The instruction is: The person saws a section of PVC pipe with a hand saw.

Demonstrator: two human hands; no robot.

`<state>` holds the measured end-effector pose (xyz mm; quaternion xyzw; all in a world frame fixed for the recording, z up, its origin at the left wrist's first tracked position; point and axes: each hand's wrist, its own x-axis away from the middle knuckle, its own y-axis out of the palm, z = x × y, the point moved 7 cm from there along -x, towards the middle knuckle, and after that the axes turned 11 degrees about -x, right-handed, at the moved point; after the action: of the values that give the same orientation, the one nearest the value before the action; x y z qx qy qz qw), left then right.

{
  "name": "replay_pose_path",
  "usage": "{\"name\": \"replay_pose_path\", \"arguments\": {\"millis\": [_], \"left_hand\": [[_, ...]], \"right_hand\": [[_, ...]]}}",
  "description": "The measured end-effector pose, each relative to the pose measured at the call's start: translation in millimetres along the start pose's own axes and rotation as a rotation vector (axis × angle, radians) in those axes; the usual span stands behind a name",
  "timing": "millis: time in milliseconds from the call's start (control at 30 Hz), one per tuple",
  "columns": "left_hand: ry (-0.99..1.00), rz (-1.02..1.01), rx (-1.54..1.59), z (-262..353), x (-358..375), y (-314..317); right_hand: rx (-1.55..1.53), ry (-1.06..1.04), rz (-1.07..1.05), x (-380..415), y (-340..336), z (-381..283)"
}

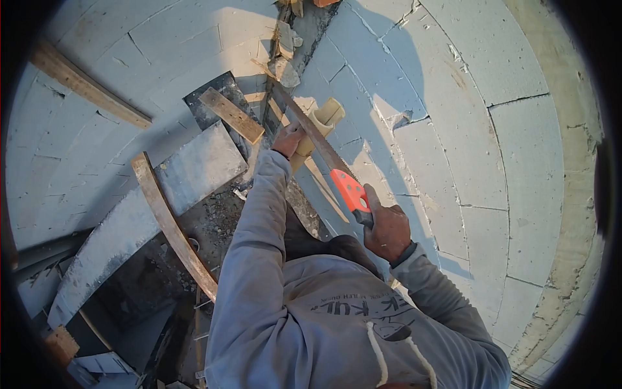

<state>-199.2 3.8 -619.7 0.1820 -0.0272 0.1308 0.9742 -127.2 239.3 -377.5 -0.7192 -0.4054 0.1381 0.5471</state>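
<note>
A handsaw with an orange and black handle (350,192) is in my right hand (387,232), whose fingers are wrapped around its grip. Its long, brownish blade (317,141) runs up and to the left, lying across a beige pipe piece (330,113) in this view. The pipe piece has a rounded, open end beyond the blade and continues below it. My left hand (289,139) is closed on the pipe piece, close to the left side of the blade; part of its grip is hidden.
Pale block walls rise on the right (479,149) and left (175,39). A short wooden board (232,115) and a large grey panel (204,162) lie left of my arm. A long plank (170,217) crosses the panel above rubble (220,214). Broken block pieces (283,70) sit ahead.
</note>
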Motion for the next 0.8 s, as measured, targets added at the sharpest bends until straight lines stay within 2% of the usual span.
{"name": "replay_pose_path", "arguments": {"millis": [167,267,333,433,567,700,800], "left_hand": [[-0.02,-0.007,0.002,2,2,-1],[-0.035,-0.007,0.012,3,2,0],[-0.057,0.005,0.032,2,2,0],[0.004,0.034,0.009,0,-1,-3],[-0.004,-0.035,0.1,-5,-1,0],[-0.005,0.007,0.033,-4,-3,-5],[-0.007,0.049,0.003,-6,-3,-5]], "right_hand": [[0.018,-0.03,0.05,-20,-1,-12],[0.014,0.058,-0.004,13,-3,5],[-0.105,0.077,0.064,39,-11,5],[-0.117,0.048,0.092,27,-7,7],[-0.033,0.049,0.015,-45,1,-7],[-0.022,0.114,-0.011,0,0,3],[-0.06,0.077,0.066,36,-8,11]]}}
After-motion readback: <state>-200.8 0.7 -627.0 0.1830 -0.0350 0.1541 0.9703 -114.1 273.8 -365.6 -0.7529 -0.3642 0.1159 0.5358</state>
